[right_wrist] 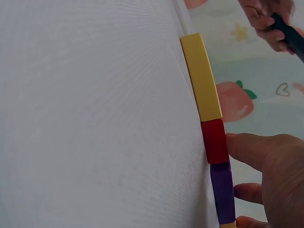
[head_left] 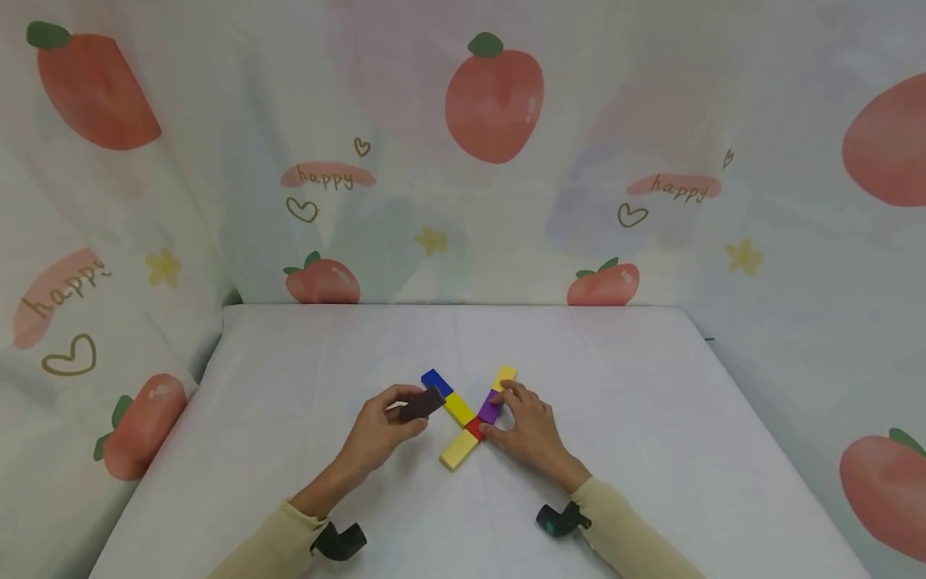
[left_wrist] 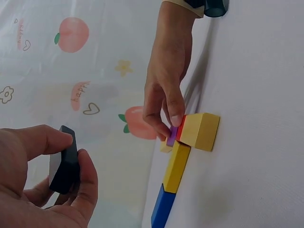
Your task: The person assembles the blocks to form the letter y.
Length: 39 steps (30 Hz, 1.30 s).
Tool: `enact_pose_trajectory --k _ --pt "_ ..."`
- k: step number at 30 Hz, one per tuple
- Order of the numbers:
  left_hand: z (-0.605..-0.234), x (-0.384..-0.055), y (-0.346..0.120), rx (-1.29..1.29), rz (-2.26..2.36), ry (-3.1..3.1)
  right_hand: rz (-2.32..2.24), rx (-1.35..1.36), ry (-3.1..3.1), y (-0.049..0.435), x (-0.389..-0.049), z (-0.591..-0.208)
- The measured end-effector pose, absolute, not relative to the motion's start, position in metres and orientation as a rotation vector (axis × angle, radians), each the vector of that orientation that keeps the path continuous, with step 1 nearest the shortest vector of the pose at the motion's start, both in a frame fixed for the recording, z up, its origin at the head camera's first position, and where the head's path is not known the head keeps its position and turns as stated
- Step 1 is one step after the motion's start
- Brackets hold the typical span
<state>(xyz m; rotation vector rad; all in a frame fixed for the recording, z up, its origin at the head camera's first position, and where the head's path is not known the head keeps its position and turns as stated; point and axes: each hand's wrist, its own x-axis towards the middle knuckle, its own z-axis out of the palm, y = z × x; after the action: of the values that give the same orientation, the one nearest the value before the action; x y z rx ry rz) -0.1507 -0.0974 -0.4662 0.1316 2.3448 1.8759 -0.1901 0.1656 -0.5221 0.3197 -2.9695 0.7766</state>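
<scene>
My left hand pinches a dark, nearly black block between thumb and fingers, held up above the table. On the cloth, several blocks form an X-like shape. One arm has a blue block and a yellow block leading to a small red block at the crossing. A purple block and a yellow end block run away from it, and a pale yellow block lies nearest. My right hand has its thumb against the red block and fingertips along the purple and far yellow blocks.
A white cloth covers the table. Behind it and at the sides hangs a curtain printed with peaches, hearts and "happy". Black wrist devices sit at both sleeve cuffs.
</scene>
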Motion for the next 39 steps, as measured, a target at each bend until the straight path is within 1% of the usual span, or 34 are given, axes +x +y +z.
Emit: enact_pose_trajectory --k 10,17,23,30,39 --pt "-0.472 -0.148 -0.097 0.155 1.852 2.364 0.775 0.318 -2.97 0.166 -0.19 -0.52" --pt "-0.477 -0.142 -0.096 0.133 1.652 2.592 0.759 0.321 -2.958 0.166 -0.191 -0.522" --pt "-0.483 -0.138 -0.097 0.124 1.639 2.591 0.766 0.322 -2.965 0.165 -0.19 -0.521" --pt "-0.49 -0.136 -0.099 0.157 1.49 2.725 0.763 0.332 -2.946 0.165 -0.19 -0.521" --pt "-0.493 -0.134 -0.099 0.228 1.535 2.677 0.75 0.333 -2.944 0.165 -0.191 -0.522"
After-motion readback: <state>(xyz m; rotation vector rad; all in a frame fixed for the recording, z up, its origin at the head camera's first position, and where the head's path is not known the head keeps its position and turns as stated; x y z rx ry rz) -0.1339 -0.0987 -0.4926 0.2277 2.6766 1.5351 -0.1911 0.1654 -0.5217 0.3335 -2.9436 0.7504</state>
